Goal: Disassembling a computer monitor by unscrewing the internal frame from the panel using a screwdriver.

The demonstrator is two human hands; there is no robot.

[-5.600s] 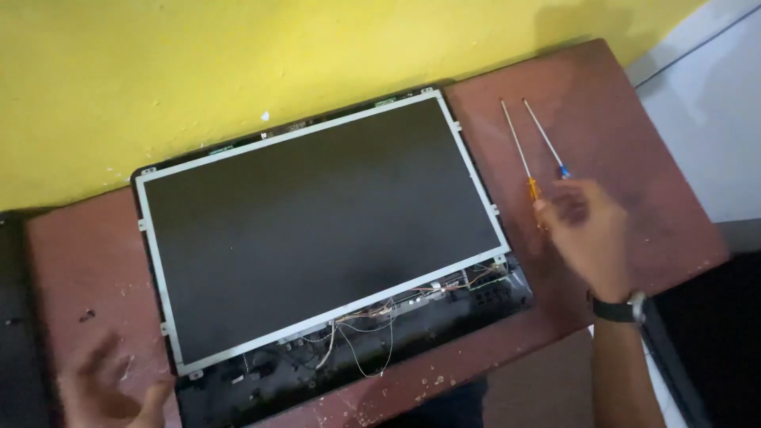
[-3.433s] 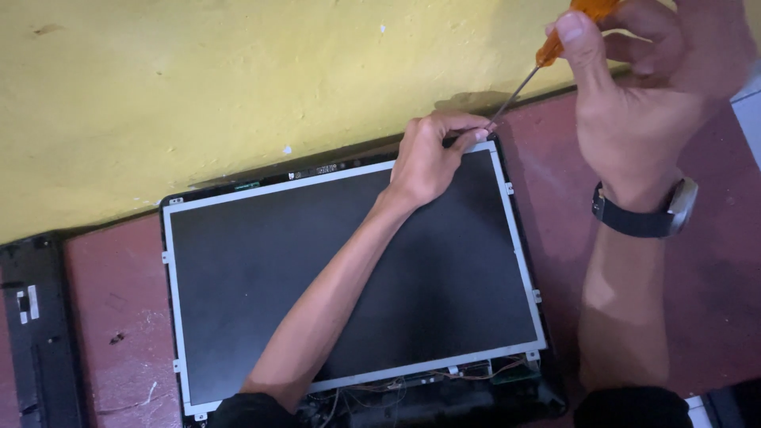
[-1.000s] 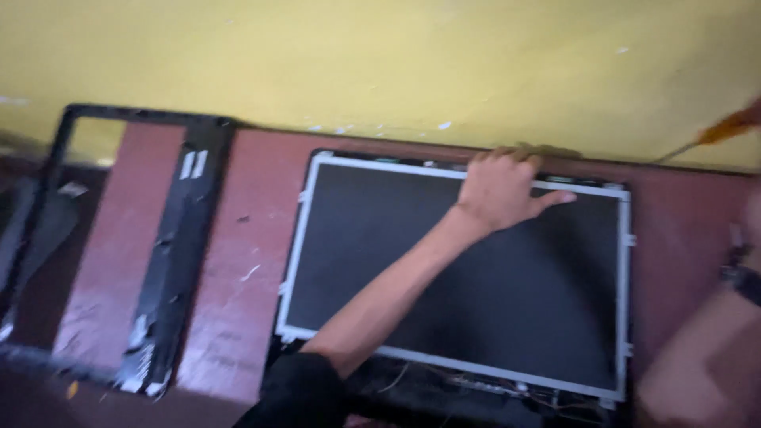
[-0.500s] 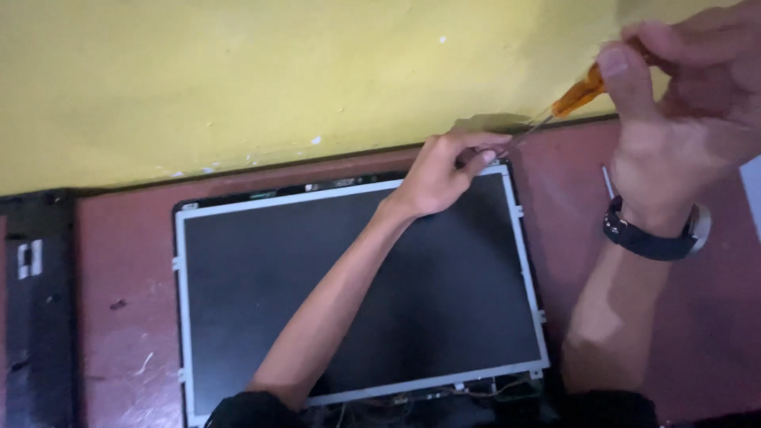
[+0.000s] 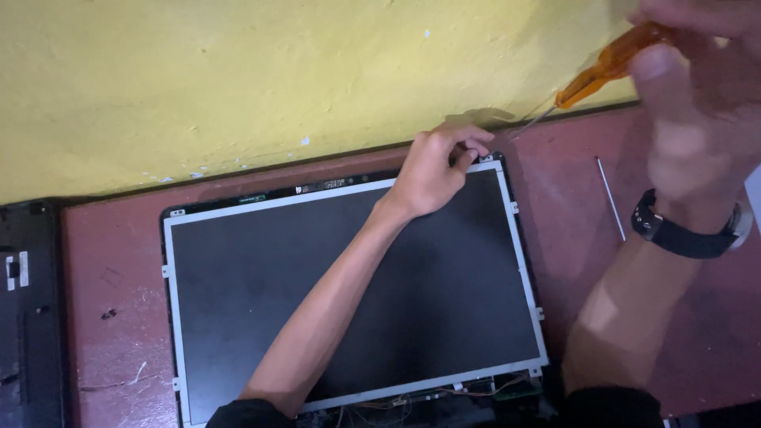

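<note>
My left hand (image 5: 437,168) lay on the top right corner of the bare screen panel (image 5: 349,293), fingers curled in and pinching at something by the metal frame there — what exactly, I could not tell. My forearm ran across the dark glass from the lower left. My right hand (image 5: 697,103) was up close to the camera and blurred, closed around the orange-handled screwdriver (image 5: 606,67), whose thin shaft slanted down toward that same corner, its tip just beside my left fingertips. A dark wristwatch (image 5: 686,230) sat on that wrist.

Half a second before, the view had been much the same — left hand at the corner, screwdriver angled in — but now the panel sat a little lower and further right in view, and a second slim tool (image 5: 610,198) showed on the reddish table (image 5: 111,277) to the right of the panel. The black bezel frame (image 5: 28,317), wide in view a second earlier, was cut to a strip at the left edge. Loose wires (image 5: 444,392) showed along the panel's bottom edge.
</note>
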